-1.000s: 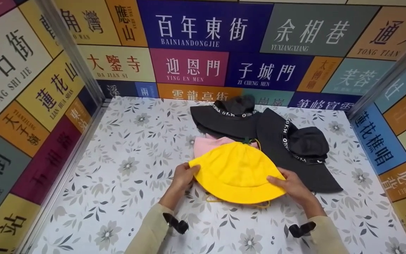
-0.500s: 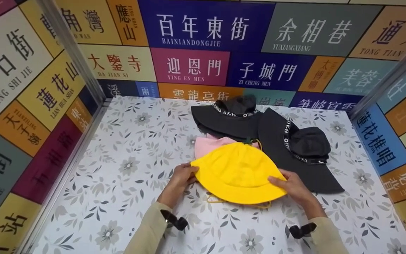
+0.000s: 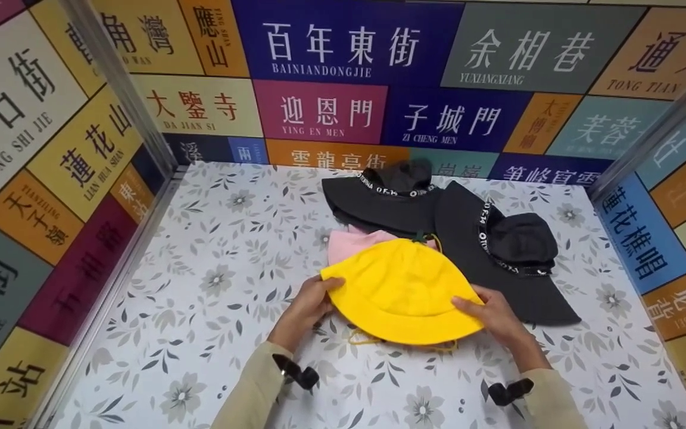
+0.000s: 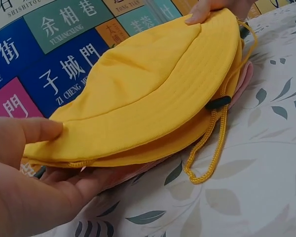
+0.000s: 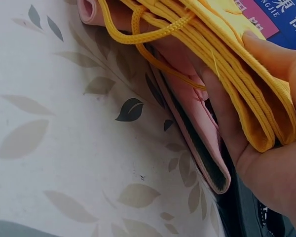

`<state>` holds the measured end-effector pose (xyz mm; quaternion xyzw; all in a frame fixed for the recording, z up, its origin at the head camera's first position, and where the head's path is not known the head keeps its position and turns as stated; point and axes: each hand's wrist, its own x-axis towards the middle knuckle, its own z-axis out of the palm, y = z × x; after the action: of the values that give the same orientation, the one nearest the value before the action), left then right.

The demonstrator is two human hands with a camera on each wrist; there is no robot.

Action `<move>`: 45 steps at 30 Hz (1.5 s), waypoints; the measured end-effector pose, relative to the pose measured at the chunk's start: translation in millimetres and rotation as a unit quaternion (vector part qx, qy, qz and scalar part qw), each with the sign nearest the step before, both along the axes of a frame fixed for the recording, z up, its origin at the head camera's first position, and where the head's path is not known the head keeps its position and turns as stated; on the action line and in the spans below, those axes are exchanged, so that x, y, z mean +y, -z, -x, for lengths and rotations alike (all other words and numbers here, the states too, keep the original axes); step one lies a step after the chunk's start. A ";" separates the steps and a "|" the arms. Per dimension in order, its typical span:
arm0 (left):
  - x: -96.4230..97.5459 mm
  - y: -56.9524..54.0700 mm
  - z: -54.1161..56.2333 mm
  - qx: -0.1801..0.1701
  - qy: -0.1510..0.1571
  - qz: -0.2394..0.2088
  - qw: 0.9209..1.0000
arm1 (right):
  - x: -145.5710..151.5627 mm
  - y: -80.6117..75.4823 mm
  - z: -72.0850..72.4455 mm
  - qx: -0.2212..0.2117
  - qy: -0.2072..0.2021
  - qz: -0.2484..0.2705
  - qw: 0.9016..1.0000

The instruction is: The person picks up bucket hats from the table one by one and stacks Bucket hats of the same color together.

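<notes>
A yellow bucket hat (image 3: 402,280) is held out flattened between my two hands. My left hand (image 3: 304,310) pinches its left brim corner, thumb on top and fingers underneath. My right hand (image 3: 498,316) grips the right brim corner the same way. From the right wrist, several yellow brim layers (image 5: 237,94) show stacked within that grip. A yellow chin cord (image 4: 219,148) with a dark toggle (image 4: 218,102) dangles from the brim. Behind and beneath lies a pink hat (image 3: 348,245), mostly covered by the yellow one; its folded edge (image 5: 207,138) shows a dark lining.
Two black wide-brimmed hats with white-lettered bands lie beyond: one hat (image 3: 373,208) at the back, another hat (image 3: 468,256) to the right. The floral tabletop (image 3: 218,238) is bounded by sign-printed panels (image 3: 319,113) at the back and both sides.
The left hand shifts very slightly at the brim corner. Otherwise the hats and the right hand stay as they were.
</notes>
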<state>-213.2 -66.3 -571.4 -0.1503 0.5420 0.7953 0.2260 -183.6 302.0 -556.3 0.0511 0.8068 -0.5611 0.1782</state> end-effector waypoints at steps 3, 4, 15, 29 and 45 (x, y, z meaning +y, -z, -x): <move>0.0 4.4 -2.1 0.018 0.012 -0.068 0.997 | -2.0 0.5 -1.2 0.001 0.002 0.008 1.000; 0.5 5.5 -2.7 0.022 0.014 -0.086 0.996 | -2.9 0.5 -1.3 0.002 0.004 0.011 1.000; 10.2 2.5 -10.0 0.052 0.018 -0.126 0.991 | -11.0 1.0 1.2 0.038 0.006 0.035 0.999; 15.5 4.9 -22.6 0.096 -0.011 -0.100 0.990 | -20.6 -4.7 1.0 0.023 0.017 0.056 0.998; 7.8 8.7 -26.1 0.141 -0.025 -0.011 0.990 | -29.4 -8.4 1.8 0.026 -0.018 0.055 0.998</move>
<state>-187.0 -58.5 -580.0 -0.0477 0.5554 0.8202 0.1287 -185.4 272.7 -547.9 0.0125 0.7799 -0.6024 0.1695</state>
